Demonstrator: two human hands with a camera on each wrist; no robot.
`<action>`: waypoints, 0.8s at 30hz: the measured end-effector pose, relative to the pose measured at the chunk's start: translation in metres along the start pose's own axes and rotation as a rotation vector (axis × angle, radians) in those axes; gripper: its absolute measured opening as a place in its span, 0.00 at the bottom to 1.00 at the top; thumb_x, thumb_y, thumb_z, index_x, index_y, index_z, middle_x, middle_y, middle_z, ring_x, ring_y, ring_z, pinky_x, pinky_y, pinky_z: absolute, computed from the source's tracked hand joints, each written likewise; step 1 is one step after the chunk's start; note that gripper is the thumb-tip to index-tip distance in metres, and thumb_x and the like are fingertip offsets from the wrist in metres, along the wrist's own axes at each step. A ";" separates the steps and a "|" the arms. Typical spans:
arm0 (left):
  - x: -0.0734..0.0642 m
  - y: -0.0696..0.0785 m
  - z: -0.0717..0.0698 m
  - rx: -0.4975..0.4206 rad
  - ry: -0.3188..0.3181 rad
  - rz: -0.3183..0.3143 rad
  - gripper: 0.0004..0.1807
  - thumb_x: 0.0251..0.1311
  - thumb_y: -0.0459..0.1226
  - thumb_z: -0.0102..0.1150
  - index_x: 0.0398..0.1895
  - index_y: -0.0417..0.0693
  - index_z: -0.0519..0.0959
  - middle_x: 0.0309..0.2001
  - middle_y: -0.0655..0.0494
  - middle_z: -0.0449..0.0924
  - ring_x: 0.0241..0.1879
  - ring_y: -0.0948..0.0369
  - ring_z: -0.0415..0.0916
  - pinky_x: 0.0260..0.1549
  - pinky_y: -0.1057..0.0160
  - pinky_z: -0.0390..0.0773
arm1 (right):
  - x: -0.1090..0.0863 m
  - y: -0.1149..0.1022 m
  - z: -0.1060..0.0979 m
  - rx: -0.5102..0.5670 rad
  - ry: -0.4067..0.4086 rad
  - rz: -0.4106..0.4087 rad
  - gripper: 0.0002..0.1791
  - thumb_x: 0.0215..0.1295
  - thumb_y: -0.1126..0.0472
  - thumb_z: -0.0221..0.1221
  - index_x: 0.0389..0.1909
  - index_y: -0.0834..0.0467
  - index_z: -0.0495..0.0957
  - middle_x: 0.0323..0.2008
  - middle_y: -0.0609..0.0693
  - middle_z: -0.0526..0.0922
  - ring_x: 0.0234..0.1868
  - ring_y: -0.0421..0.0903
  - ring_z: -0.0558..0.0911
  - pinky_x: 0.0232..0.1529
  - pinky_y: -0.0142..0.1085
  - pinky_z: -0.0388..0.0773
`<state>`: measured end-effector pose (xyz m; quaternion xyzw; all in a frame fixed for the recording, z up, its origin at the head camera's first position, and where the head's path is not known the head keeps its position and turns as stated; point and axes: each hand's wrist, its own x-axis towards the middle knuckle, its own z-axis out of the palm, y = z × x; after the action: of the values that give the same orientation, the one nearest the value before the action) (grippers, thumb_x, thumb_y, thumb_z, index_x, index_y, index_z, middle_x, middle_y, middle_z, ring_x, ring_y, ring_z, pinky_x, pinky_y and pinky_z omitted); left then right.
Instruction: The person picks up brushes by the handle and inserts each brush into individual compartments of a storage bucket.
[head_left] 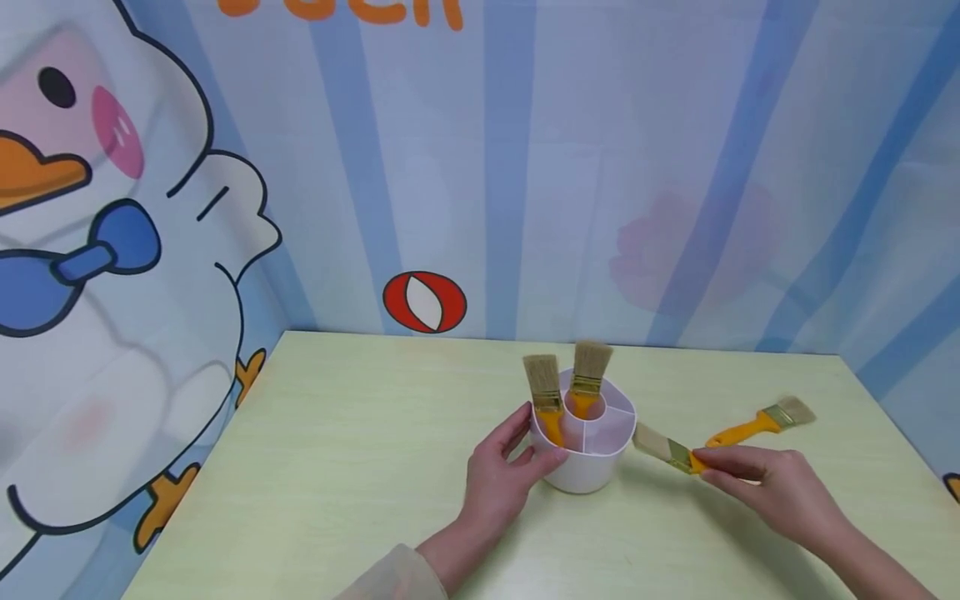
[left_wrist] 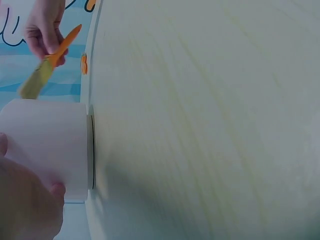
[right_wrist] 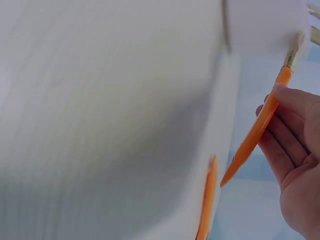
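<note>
A white round holder with compartments [head_left: 581,475] stands on the table. My left hand [head_left: 498,475] grips its left side, thumb at the front rim and fingers round the back. Two paintbrushes stand in it bristles up, one in the left compartment [head_left: 543,382] and one in the central round cup [head_left: 592,363]. Just right of the holder, my right hand [head_left: 783,492] pinches another paintbrush [head_left: 652,443] by its orange handle. Its bristles point left toward the holder's rim. The right wrist view shows the handle [right_wrist: 255,131] between thumb and fingers, its tail end sticking out past them.
Beyond my right hand, one more orange-handled paintbrush [head_left: 738,432] lies on the pale wooden table [head_left: 360,433], bristles to the right. A cloth backdrop [head_left: 562,208] with blue stripes and a cartoon duck hangs behind the table's far edge.
</note>
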<state>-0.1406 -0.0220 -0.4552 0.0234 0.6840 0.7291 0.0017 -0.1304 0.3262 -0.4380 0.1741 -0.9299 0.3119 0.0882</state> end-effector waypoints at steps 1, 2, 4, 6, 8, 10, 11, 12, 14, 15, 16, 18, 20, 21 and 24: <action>0.000 0.000 0.000 0.000 0.002 0.002 0.40 0.62 0.38 0.79 0.77 0.46 0.74 0.75 0.49 0.74 0.75 0.46 0.70 0.67 0.48 0.78 | 0.001 -0.004 -0.001 0.049 -0.002 0.035 0.15 0.64 0.66 0.74 0.51 0.56 0.92 0.43 0.50 0.93 0.40 0.28 0.87 0.35 0.26 0.86; 0.000 0.000 0.000 -0.001 0.004 0.003 0.40 0.62 0.38 0.79 0.77 0.46 0.74 0.75 0.49 0.74 0.75 0.46 0.70 0.67 0.47 0.78 | 0.003 -0.008 -0.003 0.094 -0.004 0.072 0.15 0.66 0.65 0.73 0.52 0.57 0.91 0.44 0.51 0.93 0.40 0.28 0.88 0.35 0.27 0.87; 0.000 -0.001 0.000 0.000 0.004 0.002 0.40 0.62 0.38 0.79 0.77 0.46 0.74 0.75 0.49 0.74 0.75 0.46 0.70 0.67 0.47 0.78 | 0.006 -0.015 -0.006 0.186 -0.014 0.144 0.15 0.68 0.64 0.72 0.55 0.60 0.90 0.45 0.51 0.93 0.40 0.31 0.89 0.36 0.30 0.88; 0.000 -0.001 0.000 -0.002 0.003 0.001 0.40 0.62 0.38 0.79 0.77 0.46 0.74 0.75 0.49 0.74 0.75 0.46 0.70 0.67 0.47 0.78 | 0.009 -0.023 -0.010 0.257 -0.023 0.199 0.17 0.71 0.62 0.71 0.57 0.62 0.88 0.46 0.48 0.93 0.41 0.32 0.90 0.37 0.32 0.89; 0.000 -0.001 0.000 -0.004 0.003 -0.001 0.40 0.62 0.38 0.79 0.77 0.46 0.74 0.75 0.50 0.74 0.75 0.46 0.70 0.67 0.47 0.78 | 0.012 -0.030 -0.013 0.306 -0.025 0.231 0.18 0.72 0.60 0.70 0.59 0.62 0.87 0.46 0.45 0.93 0.43 0.34 0.90 0.40 0.32 0.89; -0.001 -0.001 0.000 -0.004 0.004 -0.003 0.40 0.62 0.38 0.79 0.77 0.46 0.74 0.75 0.50 0.74 0.75 0.46 0.70 0.67 0.47 0.78 | 0.016 -0.037 -0.014 0.355 -0.021 0.238 0.19 0.73 0.59 0.69 0.61 0.62 0.86 0.46 0.43 0.93 0.44 0.34 0.90 0.42 0.30 0.88; -0.001 0.000 0.000 -0.003 0.005 -0.003 0.40 0.62 0.38 0.79 0.77 0.46 0.74 0.75 0.50 0.74 0.75 0.46 0.70 0.67 0.47 0.78 | 0.018 -0.041 -0.014 0.377 -0.015 0.238 0.19 0.74 0.59 0.68 0.61 0.61 0.86 0.46 0.42 0.93 0.45 0.34 0.90 0.43 0.29 0.87; -0.001 -0.001 0.000 -0.001 0.007 -0.004 0.40 0.62 0.38 0.79 0.77 0.46 0.74 0.75 0.50 0.74 0.75 0.46 0.70 0.67 0.47 0.78 | 0.020 -0.044 -0.014 0.416 -0.009 0.237 0.19 0.74 0.59 0.68 0.62 0.61 0.86 0.46 0.42 0.93 0.46 0.34 0.90 0.45 0.28 0.87; -0.001 -0.001 0.000 0.002 0.008 -0.007 0.40 0.62 0.38 0.79 0.77 0.47 0.74 0.75 0.50 0.74 0.75 0.46 0.70 0.66 0.47 0.78 | 0.026 -0.052 -0.013 0.507 -0.001 0.235 0.18 0.75 0.61 0.67 0.62 0.61 0.85 0.47 0.42 0.93 0.48 0.34 0.90 0.47 0.27 0.86; -0.001 -0.001 0.000 0.003 0.008 -0.007 0.40 0.62 0.38 0.79 0.77 0.46 0.74 0.76 0.50 0.74 0.75 0.46 0.70 0.66 0.47 0.78 | 0.029 -0.055 -0.012 0.557 0.002 0.230 0.17 0.75 0.62 0.67 0.62 0.60 0.86 0.47 0.43 0.93 0.49 0.35 0.90 0.48 0.26 0.85; -0.001 0.000 0.000 0.004 0.008 -0.009 0.40 0.62 0.39 0.79 0.77 0.47 0.74 0.76 0.50 0.74 0.75 0.46 0.70 0.66 0.47 0.78 | 0.032 -0.059 -0.010 0.613 0.007 0.223 0.17 0.75 0.63 0.66 0.61 0.60 0.86 0.47 0.43 0.93 0.49 0.36 0.90 0.49 0.26 0.85; -0.001 0.000 0.000 0.004 0.008 -0.009 0.40 0.62 0.38 0.79 0.77 0.46 0.73 0.76 0.49 0.73 0.75 0.46 0.70 0.66 0.47 0.78 | 0.038 -0.066 -0.007 0.724 0.014 0.218 0.16 0.76 0.65 0.65 0.61 0.59 0.86 0.48 0.44 0.93 0.50 0.37 0.90 0.52 0.26 0.84; -0.001 0.000 0.000 0.000 0.007 -0.008 0.40 0.62 0.38 0.79 0.77 0.46 0.73 0.76 0.49 0.73 0.75 0.46 0.70 0.66 0.47 0.78 | 0.045 -0.073 -0.002 0.816 0.030 0.187 0.16 0.76 0.67 0.64 0.61 0.58 0.86 0.48 0.45 0.93 0.52 0.39 0.90 0.54 0.27 0.84; -0.001 0.000 0.000 -0.004 0.006 -0.007 0.40 0.62 0.38 0.79 0.77 0.46 0.73 0.76 0.49 0.73 0.75 0.46 0.70 0.67 0.47 0.78 | 0.048 -0.077 0.000 0.859 0.037 0.171 0.16 0.76 0.68 0.63 0.61 0.59 0.86 0.49 0.45 0.93 0.52 0.40 0.90 0.55 0.27 0.84; -0.001 -0.001 0.001 -0.013 0.005 -0.005 0.40 0.62 0.38 0.79 0.77 0.45 0.73 0.75 0.49 0.74 0.75 0.46 0.70 0.67 0.48 0.78 | 0.057 -0.085 0.006 0.939 0.064 0.119 0.17 0.77 0.70 0.61 0.62 0.59 0.86 0.49 0.45 0.92 0.54 0.40 0.89 0.57 0.28 0.83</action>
<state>-0.1399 -0.0213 -0.4557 0.0200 0.6792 0.7337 0.0018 -0.1508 0.2438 -0.3801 0.1320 -0.6934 0.7083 0.0106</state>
